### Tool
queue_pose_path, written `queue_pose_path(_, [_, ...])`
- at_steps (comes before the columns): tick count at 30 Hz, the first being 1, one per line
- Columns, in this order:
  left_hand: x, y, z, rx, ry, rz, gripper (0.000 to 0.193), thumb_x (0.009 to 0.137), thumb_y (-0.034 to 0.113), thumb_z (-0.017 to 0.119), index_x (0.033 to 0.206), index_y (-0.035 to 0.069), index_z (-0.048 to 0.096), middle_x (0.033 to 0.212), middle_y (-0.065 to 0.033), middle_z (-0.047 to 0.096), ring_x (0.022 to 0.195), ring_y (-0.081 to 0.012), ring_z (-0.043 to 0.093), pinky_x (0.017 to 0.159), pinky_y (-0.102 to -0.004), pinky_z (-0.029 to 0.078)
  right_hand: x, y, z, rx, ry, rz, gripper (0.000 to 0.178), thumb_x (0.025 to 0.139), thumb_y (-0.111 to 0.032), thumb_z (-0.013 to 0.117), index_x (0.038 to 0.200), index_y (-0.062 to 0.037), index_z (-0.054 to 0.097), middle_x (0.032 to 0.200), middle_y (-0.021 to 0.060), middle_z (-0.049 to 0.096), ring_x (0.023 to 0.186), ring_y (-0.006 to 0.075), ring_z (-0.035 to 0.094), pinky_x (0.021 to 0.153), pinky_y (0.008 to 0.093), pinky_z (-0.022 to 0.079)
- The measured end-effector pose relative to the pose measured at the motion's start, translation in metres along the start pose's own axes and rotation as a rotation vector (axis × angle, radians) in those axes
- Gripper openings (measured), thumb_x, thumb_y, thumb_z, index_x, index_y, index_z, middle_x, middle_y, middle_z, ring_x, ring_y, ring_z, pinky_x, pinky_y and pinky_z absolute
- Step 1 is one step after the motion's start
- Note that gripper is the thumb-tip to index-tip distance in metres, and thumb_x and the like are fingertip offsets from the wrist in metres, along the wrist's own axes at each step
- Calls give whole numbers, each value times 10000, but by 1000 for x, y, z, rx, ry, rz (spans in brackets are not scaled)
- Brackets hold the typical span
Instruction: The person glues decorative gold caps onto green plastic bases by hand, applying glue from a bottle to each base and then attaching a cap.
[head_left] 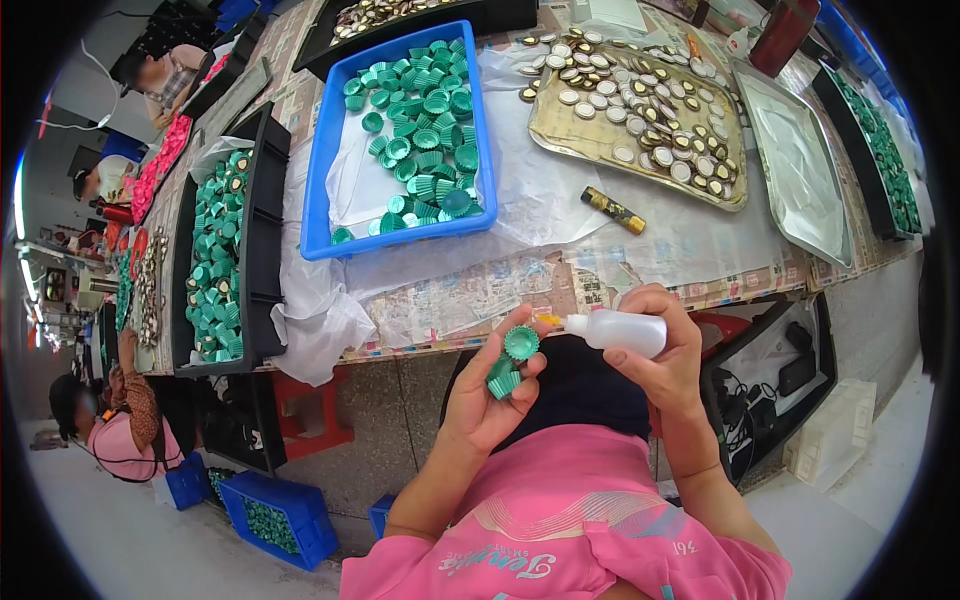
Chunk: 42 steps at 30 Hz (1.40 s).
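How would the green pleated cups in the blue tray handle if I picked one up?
The green pleated cups look thin-walled, so each is probably light and may dent if pinched hard. Their flared shape suggests one lying sideways in the blue tray could roll. Shiny sides might make them slippery.

The left hand (pixel 476 402) holds green cups (pixel 521 343); at their three o'clock, the right hand (pixel 672 362) grips a white bottle (pixel 626 332). A blue tray (pixel 400 241) lies at their eleven o'clock.
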<state>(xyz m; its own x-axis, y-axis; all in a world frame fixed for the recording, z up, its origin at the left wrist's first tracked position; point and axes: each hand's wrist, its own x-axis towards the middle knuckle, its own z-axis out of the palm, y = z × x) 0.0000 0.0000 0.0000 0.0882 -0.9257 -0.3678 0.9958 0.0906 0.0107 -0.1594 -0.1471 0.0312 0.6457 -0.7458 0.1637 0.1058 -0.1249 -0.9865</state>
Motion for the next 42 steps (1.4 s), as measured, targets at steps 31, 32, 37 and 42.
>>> queue_pose_path(31, [-3, -3, 1, 343, 56, 40, 484, 926, 199, 571, 1348, 40, 397, 1223, -89, 540, 1007, -160, 584, 582, -218, 478, -8, -17, 7, -493, 45, -316, 340, 655, -143, 825, 929, -38, 653, 808, 87, 626, 700, 190, 577, 604, 282, 463])
queue_pose_path(32, [-2, -4, 1, 355, 56, 43, 487, 923, 198, 576, 1348, 40, 398, 1209, -84, 542, 942, -144, 587, 553, -211, 447, -7, -17, 7, -500, 42, -312, 336, 656, -139, 824, 927, -39, 652, 806, 87, 628, 698, 190, 577, 602, 283, 464])
queue_pose_path(37, [0, -4, -4, 378, 60, 79, 467, 905, 153, 602, 1330, 50, 437, 1168, -75, 561, 877, -136, 580, 556, -211, 454, -9, -14, 6, -526, 35, -315, 333, 655, -132, 822, 925, -39, 651, 818, 92, 633, 697, 193, 580, 592, 283, 467])
queue_pose_path(42, [0, -6, -5, 467, 29, 155, 431, 885, 106, 626, 1293, 73, 489, 1137, -72, 583, 918, -147, 587, 571, -213, 468, -11, -18, 8, -555, 39, -306, 327, 656, -125, 820, 923, -38, 652, 824, 91, 635, 707, 198, 585, 596, 291, 480])
